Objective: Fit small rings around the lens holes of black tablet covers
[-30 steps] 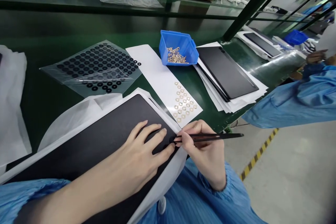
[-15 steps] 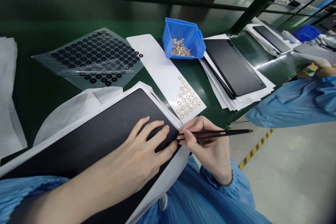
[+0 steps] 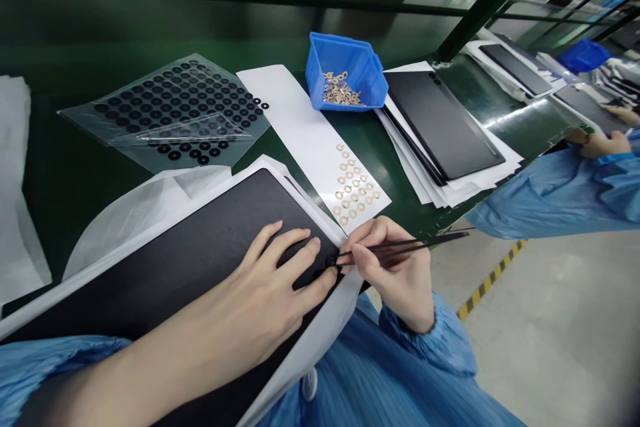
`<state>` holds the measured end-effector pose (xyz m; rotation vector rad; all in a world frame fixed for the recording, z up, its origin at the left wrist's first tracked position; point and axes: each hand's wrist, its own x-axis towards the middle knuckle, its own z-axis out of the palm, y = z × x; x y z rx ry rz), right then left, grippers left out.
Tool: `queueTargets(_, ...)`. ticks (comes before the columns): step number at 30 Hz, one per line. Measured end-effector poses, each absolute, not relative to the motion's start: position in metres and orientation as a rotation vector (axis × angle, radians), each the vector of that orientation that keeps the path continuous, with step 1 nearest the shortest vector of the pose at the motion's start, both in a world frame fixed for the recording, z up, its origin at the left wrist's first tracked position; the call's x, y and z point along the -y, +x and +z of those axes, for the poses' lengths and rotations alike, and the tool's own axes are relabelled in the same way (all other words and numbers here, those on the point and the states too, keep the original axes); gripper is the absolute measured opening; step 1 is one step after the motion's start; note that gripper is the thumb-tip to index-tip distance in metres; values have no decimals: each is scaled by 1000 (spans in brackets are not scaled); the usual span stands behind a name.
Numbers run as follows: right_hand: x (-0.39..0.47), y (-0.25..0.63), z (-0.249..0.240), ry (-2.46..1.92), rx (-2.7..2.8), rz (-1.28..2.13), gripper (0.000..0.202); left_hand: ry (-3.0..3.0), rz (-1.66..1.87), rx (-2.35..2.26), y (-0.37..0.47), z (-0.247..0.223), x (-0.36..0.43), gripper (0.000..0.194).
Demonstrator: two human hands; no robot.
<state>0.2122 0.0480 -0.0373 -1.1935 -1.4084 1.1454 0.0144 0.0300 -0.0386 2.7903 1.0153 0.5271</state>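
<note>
A large flat black panel (image 3: 200,247), like a tablet's back cover, lies on white wrapping sheet (image 3: 305,360) in front of me. My left hand (image 3: 270,287) rests on it, palm down with the fingers spread. At the panel's right corner my right hand (image 3: 395,267) pinches dark tweezers (image 3: 400,248). Their tips touch or hover at a small black ring (image 3: 331,260) on the panel, close to my left thumb; contact is too small to make out. Just beyond lies a white strip (image 3: 310,120) bearing rows of small gold rings (image 3: 356,190).
A clear sheet of black ring pads (image 3: 185,103) lies at the back left. Behind the strip stands a blue bin (image 3: 345,67) of gold rings. Black panels (image 3: 445,123) are stacked with paper to the right. A co-worker's blue sleeve (image 3: 555,193) reaches in at far right.
The tweezers' rear end has swung upward, away from me, as my right hand turned slightly. My left hand stays in place. At far right the co-worker's hands have come further into view.
</note>
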Motion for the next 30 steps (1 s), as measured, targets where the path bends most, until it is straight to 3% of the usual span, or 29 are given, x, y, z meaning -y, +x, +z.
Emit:
queueTargets(7,-47,219,-42,-1094,1485,912,10,2819,488,-1000,14,-37,-30,46)
queueTargets(23,-46,216,-40,-985,1445,926,15,2825,503,-962,11,-40,-32,44)
queueTargets(30,-145,246,-8,-1175,1670,431,26,2805,541,-915,9,-42,-33,40)
